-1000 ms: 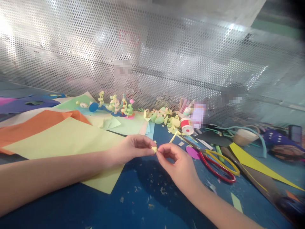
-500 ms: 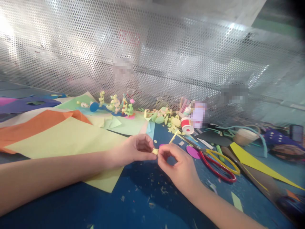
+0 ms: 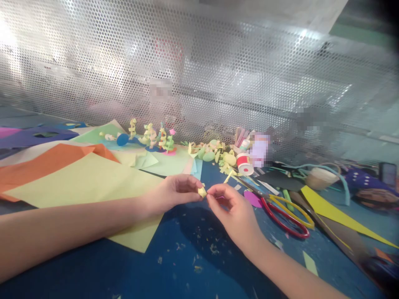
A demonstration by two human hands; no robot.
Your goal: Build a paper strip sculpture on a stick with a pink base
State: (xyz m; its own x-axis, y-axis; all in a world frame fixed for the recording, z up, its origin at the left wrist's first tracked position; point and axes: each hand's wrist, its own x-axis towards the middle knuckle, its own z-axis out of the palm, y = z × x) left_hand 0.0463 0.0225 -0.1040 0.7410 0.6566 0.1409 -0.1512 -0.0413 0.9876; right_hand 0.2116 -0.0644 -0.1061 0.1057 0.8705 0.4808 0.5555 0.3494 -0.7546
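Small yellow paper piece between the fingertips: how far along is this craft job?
Done: several paper spiral figures stand by the mesh wall. In hand: left hand and right hand pinch the small yellow paper piece. Left: uncut yellow sheet, red-and-yellow-handled scissors lying idle.

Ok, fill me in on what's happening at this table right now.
A person is working a tiny folded yellow paper piece, pinched between the fingertips of the left hand and the right hand, just above the blue table. Both forearms rest low over the surface. A large pale yellow sheet lies under the left arm, with orange paper beyond it. Red-and-yellow scissors lie unused to the right of the hands. Small finished paper figures stand at the back by the perforated screen.
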